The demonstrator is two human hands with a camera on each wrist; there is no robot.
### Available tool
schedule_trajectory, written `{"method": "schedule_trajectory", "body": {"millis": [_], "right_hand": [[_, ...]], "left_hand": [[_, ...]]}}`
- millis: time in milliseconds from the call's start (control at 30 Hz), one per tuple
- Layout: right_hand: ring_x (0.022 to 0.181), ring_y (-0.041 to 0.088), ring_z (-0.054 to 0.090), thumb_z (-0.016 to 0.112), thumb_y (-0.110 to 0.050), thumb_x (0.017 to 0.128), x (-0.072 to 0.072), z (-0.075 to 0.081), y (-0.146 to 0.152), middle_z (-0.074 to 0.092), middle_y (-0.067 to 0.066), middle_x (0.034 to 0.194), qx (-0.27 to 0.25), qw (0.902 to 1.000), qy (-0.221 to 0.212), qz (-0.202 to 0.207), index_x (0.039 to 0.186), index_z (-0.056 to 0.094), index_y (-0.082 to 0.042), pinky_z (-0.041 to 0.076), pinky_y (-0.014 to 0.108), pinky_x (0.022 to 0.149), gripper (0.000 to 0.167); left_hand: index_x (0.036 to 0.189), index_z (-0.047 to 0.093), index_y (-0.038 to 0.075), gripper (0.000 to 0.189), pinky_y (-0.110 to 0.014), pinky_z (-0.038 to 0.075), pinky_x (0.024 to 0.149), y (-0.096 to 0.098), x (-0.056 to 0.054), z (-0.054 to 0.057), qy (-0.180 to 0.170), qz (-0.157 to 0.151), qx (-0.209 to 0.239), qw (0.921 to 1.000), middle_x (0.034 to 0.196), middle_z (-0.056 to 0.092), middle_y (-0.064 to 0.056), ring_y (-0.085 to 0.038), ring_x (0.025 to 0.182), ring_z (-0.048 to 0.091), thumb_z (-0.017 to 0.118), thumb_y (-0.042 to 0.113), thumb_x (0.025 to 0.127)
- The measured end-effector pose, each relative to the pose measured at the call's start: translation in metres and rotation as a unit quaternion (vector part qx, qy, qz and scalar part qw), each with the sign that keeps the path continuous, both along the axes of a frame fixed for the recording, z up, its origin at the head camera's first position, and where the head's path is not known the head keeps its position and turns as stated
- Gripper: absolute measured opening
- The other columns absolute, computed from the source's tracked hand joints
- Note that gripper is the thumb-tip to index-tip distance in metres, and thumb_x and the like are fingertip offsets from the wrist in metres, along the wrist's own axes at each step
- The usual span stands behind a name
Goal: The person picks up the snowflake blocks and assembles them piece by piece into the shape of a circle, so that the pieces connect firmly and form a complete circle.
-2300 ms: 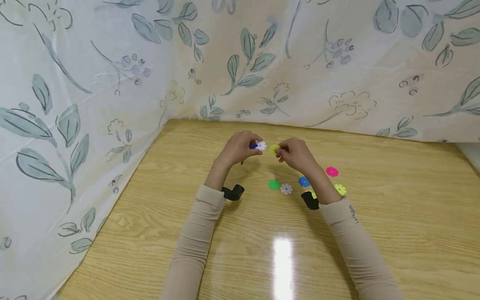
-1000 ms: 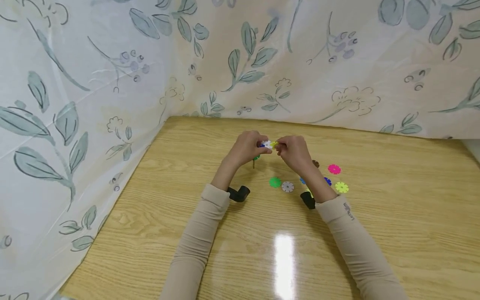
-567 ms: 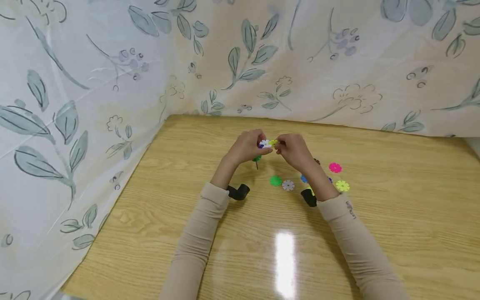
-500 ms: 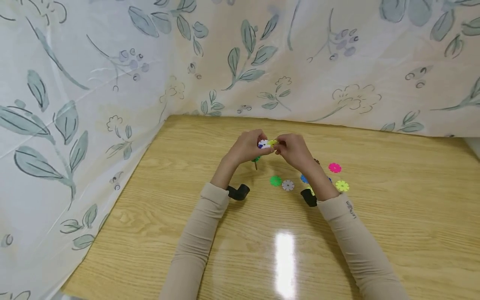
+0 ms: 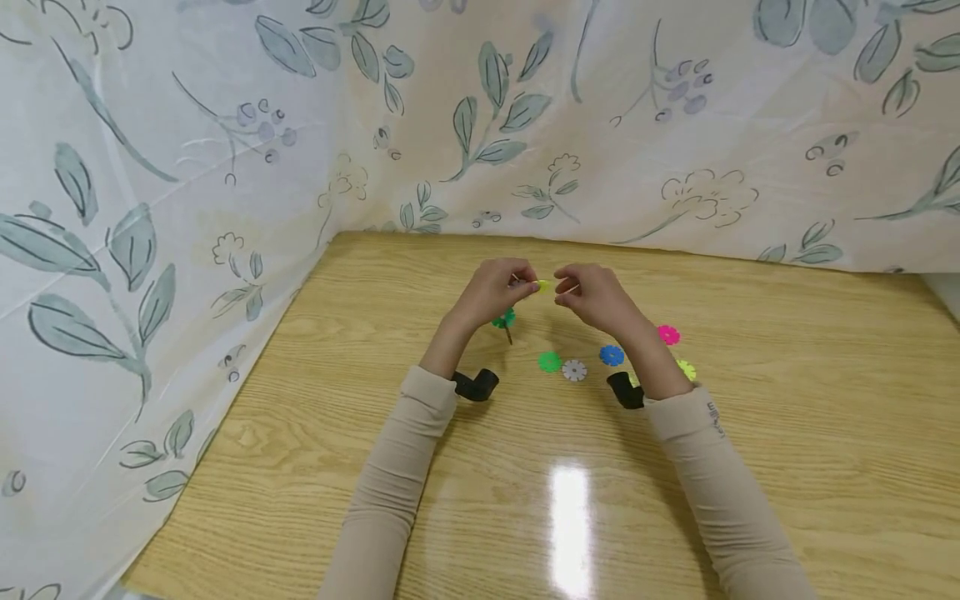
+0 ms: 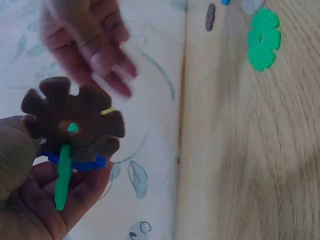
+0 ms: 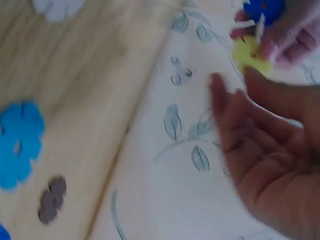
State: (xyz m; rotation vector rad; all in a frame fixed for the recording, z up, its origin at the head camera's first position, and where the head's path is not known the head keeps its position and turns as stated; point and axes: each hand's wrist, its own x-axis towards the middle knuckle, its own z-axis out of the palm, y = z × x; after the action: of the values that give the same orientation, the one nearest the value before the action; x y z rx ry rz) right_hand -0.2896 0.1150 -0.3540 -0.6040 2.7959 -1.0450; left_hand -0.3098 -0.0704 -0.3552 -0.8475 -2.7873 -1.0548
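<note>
My left hand (image 5: 491,292) grips a joined cluster of notched plastic discs above the table. In the left wrist view, a brown disc (image 6: 85,117) faces the camera, with a green disc (image 6: 62,180) slotted into it and a blue disc (image 6: 85,164) behind. The right wrist view shows a yellow disc (image 7: 245,54) on the cluster's far side, joined to a white disc (image 7: 260,25) seen edge-on. My right hand (image 5: 592,296) hovers just right of the yellow disc, thumb and fingers apart and holding nothing. The left fingers partly hide the cluster.
Loose discs lie on the wooden table: light green (image 5: 550,362), grey-white (image 5: 574,371), blue (image 5: 611,356), pink (image 5: 669,335) and yellow (image 5: 686,369), partly behind the right forearm. A brown disc (image 7: 52,200) shows in the right wrist view. Patterned cloth (image 5: 495,150) rises behind.
The right hand brought the yellow disc to the white one in the left hand, and the two were joined. Now the right hand has let go and moved slightly right; the cluster has turned.
</note>
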Motion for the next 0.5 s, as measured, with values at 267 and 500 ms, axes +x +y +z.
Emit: {"method": "schedule_trajectory", "body": {"millis": [267,500], "right_hand": [[0.088,0.026,0.057,0.071,-0.019,0.081,0.011,-0.008,-0.001,0.060,0.017,0.102,0.183,0.9720,-0.115,0.092,0.104,0.057,0.006,0.049,0.037,0.075,0.037],[0.079,0.018,0.047,0.074,-0.015,0.078,0.021,-0.021,-0.021,0.056,0.009,0.090,0.213,0.9668,-0.078,0.117,0.094,0.055,0.000,0.043,0.030,0.069,0.029]], "left_hand": [[0.088,0.066,0.005,0.015,-0.026,0.049,0.071,-0.004,-0.004,-0.002,-0.007,0.002,-0.004,1.0000,0.091,0.068,-0.006,-0.016,0.076,0.063,0.058,0.018,0.091],[0.091,0.064,0.001,0.018,-0.025,0.047,0.067,-0.006,-0.003,-0.002,-0.026,-0.002,0.005,0.9996,0.091,0.067,-0.009,-0.025,0.079,0.065,0.057,0.017,0.092]]}}
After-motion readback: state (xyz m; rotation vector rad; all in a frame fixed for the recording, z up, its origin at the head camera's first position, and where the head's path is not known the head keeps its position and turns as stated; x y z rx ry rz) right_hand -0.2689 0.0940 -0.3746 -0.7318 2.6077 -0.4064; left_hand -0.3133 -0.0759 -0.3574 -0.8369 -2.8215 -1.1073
